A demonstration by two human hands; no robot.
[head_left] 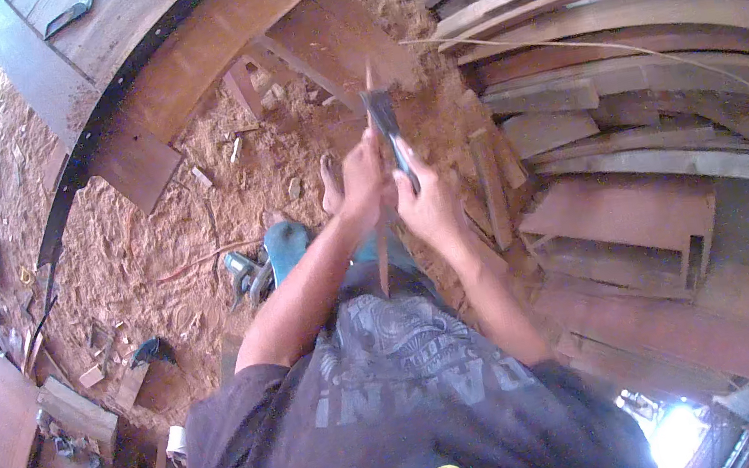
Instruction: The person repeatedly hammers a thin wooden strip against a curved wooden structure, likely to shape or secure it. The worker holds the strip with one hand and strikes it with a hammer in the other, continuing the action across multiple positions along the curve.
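My left hand (363, 172) is closed around a thin wooden strip (385, 267), which runs lengthwise from near my shirt to a tip beyond my fingers. My right hand (428, 203) is closed on the handle of a dark flat-bladed tool (384, 120). Its far end flares wide and lies against or just over the strip's far part. Blur hides the tool's exact kind and whether its edge touches the wood. Both hands are close together in front of my body, above my bare feet.
Wood shavings and offcuts cover the floor (150, 240). A blue-green power tool (246, 272) lies by my left leg. Stacked boards (594, 13) and an open wooden box (623, 224) stand on the right. A wooden workbench (166, 95) with a dark edge spans the far left.
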